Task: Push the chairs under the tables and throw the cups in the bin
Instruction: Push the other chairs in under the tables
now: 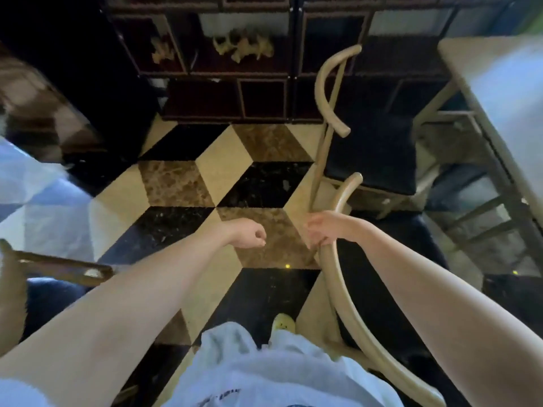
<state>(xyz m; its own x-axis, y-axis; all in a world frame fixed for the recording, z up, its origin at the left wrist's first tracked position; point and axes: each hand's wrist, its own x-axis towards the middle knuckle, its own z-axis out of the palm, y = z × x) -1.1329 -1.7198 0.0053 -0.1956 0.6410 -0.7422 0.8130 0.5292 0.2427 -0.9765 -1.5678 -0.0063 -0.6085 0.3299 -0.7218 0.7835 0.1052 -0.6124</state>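
Observation:
My right hand (318, 230) grips the curved wooden backrest of the near chair (346, 295), which has a dark seat and stands just right of me. My left hand (249, 235) hangs over the tiled floor with curled fingers and holds nothing. A second chair (370, 154) of the same kind stands farther away, its dark seat partly under the pale table (499, 92) at the right edge. No cup or bin is in view.
A dark shelf unit (264, 69) with small figures lines the far wall. Part of another wooden chair (61, 267) shows at the lower left, beside a pale table corner (38, 207). Patterned floor tiles (223, 163) lie between the furniture.

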